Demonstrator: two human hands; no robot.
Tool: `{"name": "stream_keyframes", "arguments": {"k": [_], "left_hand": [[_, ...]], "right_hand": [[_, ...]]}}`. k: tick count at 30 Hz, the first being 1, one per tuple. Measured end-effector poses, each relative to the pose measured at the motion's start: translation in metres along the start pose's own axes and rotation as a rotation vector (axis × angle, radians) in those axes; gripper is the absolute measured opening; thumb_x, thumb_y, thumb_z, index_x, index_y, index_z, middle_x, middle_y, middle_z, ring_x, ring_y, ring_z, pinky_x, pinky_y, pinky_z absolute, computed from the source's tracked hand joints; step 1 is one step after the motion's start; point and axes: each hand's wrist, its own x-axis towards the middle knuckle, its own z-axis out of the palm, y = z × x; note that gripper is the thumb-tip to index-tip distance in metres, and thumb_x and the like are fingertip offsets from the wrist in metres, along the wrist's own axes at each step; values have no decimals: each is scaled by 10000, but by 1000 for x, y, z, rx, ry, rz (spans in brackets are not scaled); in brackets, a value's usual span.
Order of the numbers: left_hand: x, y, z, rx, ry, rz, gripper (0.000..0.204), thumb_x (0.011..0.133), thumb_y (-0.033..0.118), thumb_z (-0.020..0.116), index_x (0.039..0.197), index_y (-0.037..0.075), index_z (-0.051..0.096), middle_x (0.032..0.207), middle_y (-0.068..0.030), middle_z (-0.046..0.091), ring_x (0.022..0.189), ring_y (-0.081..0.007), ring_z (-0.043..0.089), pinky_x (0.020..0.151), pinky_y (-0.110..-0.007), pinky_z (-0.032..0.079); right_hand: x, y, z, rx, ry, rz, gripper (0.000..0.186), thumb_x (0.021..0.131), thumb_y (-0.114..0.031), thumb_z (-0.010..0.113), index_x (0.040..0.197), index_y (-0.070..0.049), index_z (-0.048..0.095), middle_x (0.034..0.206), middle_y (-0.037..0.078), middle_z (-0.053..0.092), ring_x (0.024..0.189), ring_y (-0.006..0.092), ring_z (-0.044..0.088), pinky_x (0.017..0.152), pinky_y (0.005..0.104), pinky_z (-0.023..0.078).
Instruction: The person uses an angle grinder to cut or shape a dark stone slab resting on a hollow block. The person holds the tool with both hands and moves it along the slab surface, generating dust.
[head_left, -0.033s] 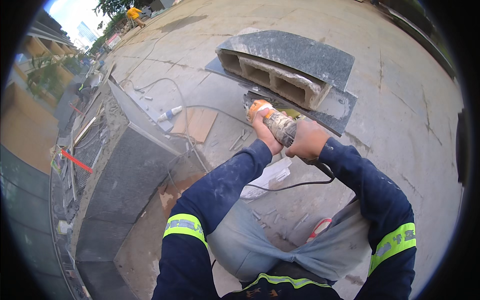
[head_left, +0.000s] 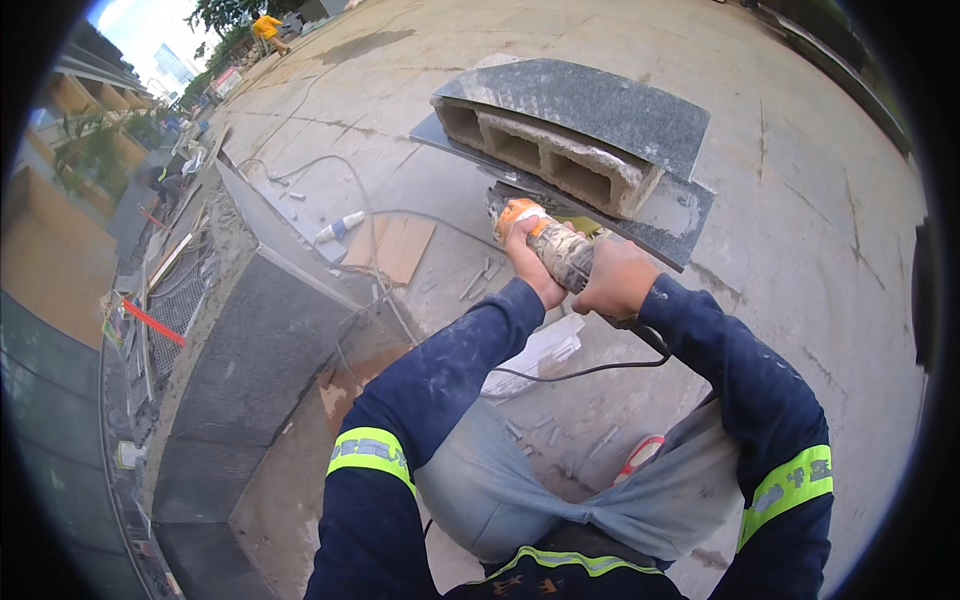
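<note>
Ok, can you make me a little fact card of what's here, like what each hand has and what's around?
Left hand: wrapped around the power tool, near its orange part
Right hand: gripping the tool's rear end
Cord: black, looping below the hands
Ahead: hollow block between a dark upper slab and a lower slab
Left side: brown board on the ground
Far off: person in yellow top

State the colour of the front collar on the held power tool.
The front collar is mostly orange, best seen in the head view.
</note>
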Motion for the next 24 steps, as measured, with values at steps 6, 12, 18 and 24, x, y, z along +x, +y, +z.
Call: {"name": "stream_keyframes", "arguments": {"k": [6, 12, 18, 24], "left_hand": [[4, 3, -2, 24, -12, 11, 510, 699, 441, 598, 936, -3, 517, 830, -129, 567, 789, -278, 582, 758, -396, 510], [17, 12, -6, 3, -1, 26, 516, 696, 443, 598, 939, -4, 507, 837, -121, 555, 788, -277, 580, 748, -398, 510], [25, 19, -8, 7, 8, 47, 529, 701, 440, 594, 959, -9, 490, 850, -124, 545, 797, -279, 575, 736, -397, 513], [32, 27, -11, 8, 11, 65, 537, 705, 434, 592, 977, -15, 479, 864, -128, 538, 805, -288, 577, 736, -401, 515]], "right_hand": [[8, 2, 5, -2, 21, 2, 584, 564, -316, 753, 992, 57, 616, 990, 227, 643, 977, 311, 624, 863, 319, 499], [19, -2, 3, -1, 6, -7, 583, 555, -313, 755, 987, 55, 623, 984, 233, 643, 974, 307, 626, 863, 319, 499], [28, -6, 2, -23, 38, -24, 576, 549, -312, 759, 979, 52, 637, 974, 208, 656, 938, 297, 643, 834, 313, 512], [37, -10, 2, 0, 34, -14, 541, 542, -296, 763, 956, 35, 655, 929, 184, 673, 867, 268, 671, 792, 305, 529]]}}
